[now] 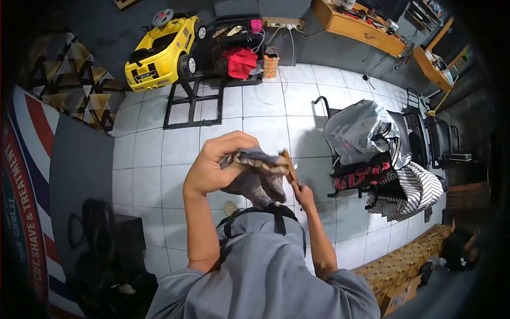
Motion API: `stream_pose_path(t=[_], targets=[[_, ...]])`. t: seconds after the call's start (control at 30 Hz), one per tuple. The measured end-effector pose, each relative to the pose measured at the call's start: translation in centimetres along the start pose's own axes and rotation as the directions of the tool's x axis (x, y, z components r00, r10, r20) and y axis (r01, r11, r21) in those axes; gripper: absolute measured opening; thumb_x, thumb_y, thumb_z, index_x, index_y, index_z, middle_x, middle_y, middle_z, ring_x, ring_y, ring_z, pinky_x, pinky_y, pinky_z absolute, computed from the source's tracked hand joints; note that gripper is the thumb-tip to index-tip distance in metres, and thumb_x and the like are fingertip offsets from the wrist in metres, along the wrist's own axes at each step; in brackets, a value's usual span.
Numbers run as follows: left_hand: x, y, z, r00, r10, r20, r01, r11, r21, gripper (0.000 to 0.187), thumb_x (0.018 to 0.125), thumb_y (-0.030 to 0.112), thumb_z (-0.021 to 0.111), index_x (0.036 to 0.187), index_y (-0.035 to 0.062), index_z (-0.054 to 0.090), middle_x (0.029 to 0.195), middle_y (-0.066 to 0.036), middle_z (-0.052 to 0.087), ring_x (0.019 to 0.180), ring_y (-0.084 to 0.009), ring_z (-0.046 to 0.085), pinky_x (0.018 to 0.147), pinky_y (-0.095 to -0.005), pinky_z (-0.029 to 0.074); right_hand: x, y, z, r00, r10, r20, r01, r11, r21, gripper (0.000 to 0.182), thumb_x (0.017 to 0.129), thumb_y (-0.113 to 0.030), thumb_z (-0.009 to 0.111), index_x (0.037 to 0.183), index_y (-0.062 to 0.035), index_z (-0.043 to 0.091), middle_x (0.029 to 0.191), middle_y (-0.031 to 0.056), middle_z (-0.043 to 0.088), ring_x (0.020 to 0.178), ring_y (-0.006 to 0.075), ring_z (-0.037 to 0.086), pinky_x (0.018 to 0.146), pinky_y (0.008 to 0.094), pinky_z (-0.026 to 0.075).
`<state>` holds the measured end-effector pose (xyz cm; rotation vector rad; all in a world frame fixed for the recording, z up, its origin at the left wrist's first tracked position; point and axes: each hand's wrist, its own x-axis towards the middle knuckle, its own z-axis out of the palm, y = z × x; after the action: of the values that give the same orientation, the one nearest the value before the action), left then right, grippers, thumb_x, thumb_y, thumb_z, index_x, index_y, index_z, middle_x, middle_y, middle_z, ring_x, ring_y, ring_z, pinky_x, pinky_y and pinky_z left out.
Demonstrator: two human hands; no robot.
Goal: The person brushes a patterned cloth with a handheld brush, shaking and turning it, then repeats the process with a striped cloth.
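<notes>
My left hand (223, 162) is raised in front of my chest, its fingers closed on a crumpled grey and brownish cloth (260, 183). The cloth hangs down toward my waist. To the right, my right hand (304, 196) is wrapped round the lower end of a tan wooden brush (290, 169). The brush's upper end touches or nearly touches the cloth's right edge; its bristles are hard to make out. A dark strap (279, 219) crosses my grey shirt just below the cloth.
A barber chair draped with a silver cape (361, 133) and a striped cloth (411, 191) stands right. Ahead are a black metal frame (194, 103), a yellow toy car (162, 50) and a red cloth (240, 63). A wooden counter (364, 32) lines the wall. A person (461, 247) is at lower right.
</notes>
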<state>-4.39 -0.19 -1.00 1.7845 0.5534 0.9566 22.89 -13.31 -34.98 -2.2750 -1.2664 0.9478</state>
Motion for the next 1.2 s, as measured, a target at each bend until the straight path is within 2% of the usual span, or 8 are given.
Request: stream_pose_path(t=[0.13, 0.23, 0.4, 0.63, 0.8, 0.9, 1.07, 1.2], targets=[[0.2, -0.5, 1.0, 0.992, -0.076, 0.104, 0.073, 0.997, 0.031, 0.024, 0.067, -0.011, 0.051, 0.088, -0.0030, 0.061, 0.091, -0.009, 0.059, 0.084, -0.0165, 0.057, 0.075, -0.0261, 0.044, -3.0, -11.6, -7.4, 0.959, -0.283, 0.027, 0.248, 0.879, 0.407, 0.044, 0.074, -0.035, 0.074, 0.092, 0.0012, 0.058, 0.087, 0.0118, 0.061, 0.079, 0.0179, 0.057, 0.070, 0.0343, 0.046], [0.4, -0.8, 1.0, 0.987, -0.100, 0.129, 0.090, 0.993, 0.077, 0.021, 0.069, -0.010, 0.050, 0.087, -0.0032, 0.060, 0.088, -0.007, 0.059, 0.080, -0.0146, 0.056, 0.073, -0.0253, 0.044, -5.1, -17.6, -9.3, 0.815, -0.536, -0.220, 0.504, 0.468, 0.726, 0.033, 0.076, -0.017, 0.073, 0.097, 0.0019, 0.057, 0.093, 0.0072, 0.057, 0.077, 0.0158, 0.052, 0.071, 0.0303, 0.044], [-0.2, -0.8, -0.1, 0.971, -0.231, 0.062, 0.222, 0.967, 0.123, 0.025, 0.074, -0.010, 0.046, 0.095, -0.0013, 0.058, 0.083, -0.005, 0.058, 0.079, -0.0102, 0.054, 0.072, -0.0236, 0.043, -3.3, -16.2, -8.4, 0.889, -0.429, -0.160, 0.444, 0.721, 0.531, 0.013, 0.074, 0.005, 0.051, 0.086, 0.0029, 0.054, 0.067, 0.0089, 0.048, 0.066, 0.0135, 0.041, 0.061, 0.0273, 0.039], [-0.9, -3.8, -1.8, 0.880, -0.244, -0.407, 0.391, 0.859, 0.329, 0.019, 0.082, -0.003, 0.048, 0.100, 0.0008, 0.055, 0.077, -0.014, 0.059, 0.065, -0.0211, 0.056, 0.065, -0.0290, 0.044, -6.4, -17.9, -9.9, 0.775, -0.548, -0.313, 0.631, 0.669, 0.392, 0.008, 0.081, -0.004, 0.062, 0.086, 0.0003, 0.058, 0.068, -0.0024, 0.049, 0.059, 0.0038, 0.039, 0.052, 0.0209, 0.035], [-1.1, -6.5, -1.2, 0.869, 0.000, -0.494, 0.335, 0.736, 0.589, 0.032, 0.078, -0.007, 0.045, 0.106, 0.0067, 0.053, 0.082, -0.019, 0.059, 0.083, -0.0355, 0.055, 0.075, -0.0434, 0.042, -7.9, -18.4, -8.8, 0.676, -0.690, -0.260, 0.733, 0.665, 0.141, 0.018, 0.069, 0.001, 0.061, 0.084, 0.0033, 0.052, 0.073, 0.0150, 0.050, 0.060, 0.0313, 0.050, 0.053, 0.0329, 0.040], [-1.0, -5.8, -1.4, 0.813, -0.223, -0.538, 0.520, 0.695, 0.498, 0.033, 0.078, -0.009, 0.043, 0.105, 0.0064, 0.052, 0.083, -0.018, 0.060, 0.078, -0.0370, 0.055, 0.071, -0.0409, 0.044, -8.6, -19.3, -7.8, 0.703, -0.648, -0.293, 0.710, 0.661, 0.242, 0.018, 0.069, 0.002, 0.061, 0.082, 0.0033, 0.049, 0.074, 0.0159, 0.049, 0.062, 0.0327, 0.052, 0.056, 0.0367, 0.042], [-0.3, -7.1, -1.3, 0.744, -0.302, -0.596, 0.301, 0.948, -0.104, 0.022, 0.087, -0.005, 0.039, 0.101, 0.0037, 0.053, 0.082, -0.004, 0.058, 0.064, -0.0097, 0.049, 0.060, -0.0253, 0.043, -7.9, -17.4, -6.9, 0.785, -0.617, -0.047, 0.613, 0.764, 0.201, 0.015, 0.068, -0.001, 0.060, 0.076, 0.0028, 0.047, 0.073, 0.0162, 0.050, 0.064, 0.0335, 0.053, 0.056, 0.0383, 0.042], [0.5, -5.8, -1.7, 0.806, -0.254, -0.535, 0.244, 0.965, -0.092, 0.018, 0.087, -0.001, 0.038, 0.095, 0.0015, 0.054, 0.080, 0.001, 0.053, 0.070, -0.0045, 0.044, 0.064, -0.0186, 0.038, -8.2, -16.4, -5.9, 0.776, -0.630, 0.031, 0.579, 0.731, 0.362, 0.016, 0.067, -0.006, 0.060, 0.070, 0.0014, 0.045, 0.066, 0.0151, 0.045, 0.059, 0.0298, 0.049, 0.053, 0.0369, 0.038]])
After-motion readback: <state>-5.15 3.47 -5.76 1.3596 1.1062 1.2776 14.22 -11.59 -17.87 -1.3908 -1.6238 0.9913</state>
